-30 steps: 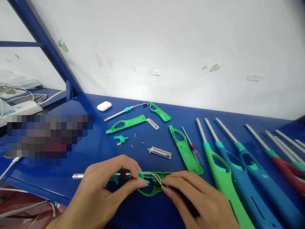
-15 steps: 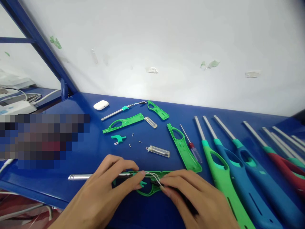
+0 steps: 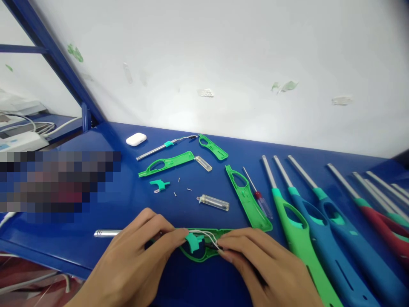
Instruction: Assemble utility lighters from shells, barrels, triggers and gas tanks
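Observation:
A green lighter casing half (image 3: 209, 257) lies at the bench's front edge, its inner side up, with a metal lighter tube (image 3: 107, 233) running out to the left. My left hand (image 3: 137, 251) is closed over the joint of tube and casing. By its fingertips a teal trigger (image 3: 193, 242) sits in the trigger opening. My right hand (image 3: 258, 260) pinches white wires (image 3: 207, 233) and a dark part at their end, inside the handle; the fingers partly hide that part. Behind lies a clear fuel tank (image 3: 214, 202).
More lighter parts lie behind: a casing half (image 3: 247, 200), another trigger (image 3: 159, 185), several small screws (image 3: 179, 180) and a tube with wires (image 3: 155, 152). A screwdriver (image 3: 262, 204) and several whole lighters (image 3: 292, 219) lie right. A white earphone case (image 3: 136, 139) is at the back.
The teal trigger, mostly covered by my left fingers before, now shows in the casing opening as those fingers have shifted slightly left. My right hand has stayed nearly still.

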`<state>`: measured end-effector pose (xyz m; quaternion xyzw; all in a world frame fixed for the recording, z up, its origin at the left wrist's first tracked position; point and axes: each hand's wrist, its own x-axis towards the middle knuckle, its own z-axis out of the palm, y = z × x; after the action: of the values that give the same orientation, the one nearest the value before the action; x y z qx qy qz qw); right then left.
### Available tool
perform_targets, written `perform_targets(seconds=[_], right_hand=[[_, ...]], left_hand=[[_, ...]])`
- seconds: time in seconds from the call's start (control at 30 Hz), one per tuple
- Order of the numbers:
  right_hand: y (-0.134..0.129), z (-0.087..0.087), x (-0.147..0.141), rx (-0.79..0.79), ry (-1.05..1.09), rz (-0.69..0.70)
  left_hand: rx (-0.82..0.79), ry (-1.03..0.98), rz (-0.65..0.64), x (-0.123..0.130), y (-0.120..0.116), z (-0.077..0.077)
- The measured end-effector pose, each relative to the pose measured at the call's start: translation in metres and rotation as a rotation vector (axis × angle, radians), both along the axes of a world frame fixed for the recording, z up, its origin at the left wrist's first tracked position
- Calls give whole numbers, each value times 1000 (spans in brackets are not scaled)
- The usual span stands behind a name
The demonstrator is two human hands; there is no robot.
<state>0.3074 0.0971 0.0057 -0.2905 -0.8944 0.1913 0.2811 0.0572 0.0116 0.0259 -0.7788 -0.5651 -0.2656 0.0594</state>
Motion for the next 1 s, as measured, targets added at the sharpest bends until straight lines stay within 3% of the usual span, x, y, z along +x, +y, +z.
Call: perform_targets(seconds=[0.47,1.0], right_hand=[[-1,6,0,-35,52,5],[-3,11,-8,-237,145,41]], left_hand=[[-21,-79,-119,14,6,1],[-1,-216,-25,14,5,-1]])
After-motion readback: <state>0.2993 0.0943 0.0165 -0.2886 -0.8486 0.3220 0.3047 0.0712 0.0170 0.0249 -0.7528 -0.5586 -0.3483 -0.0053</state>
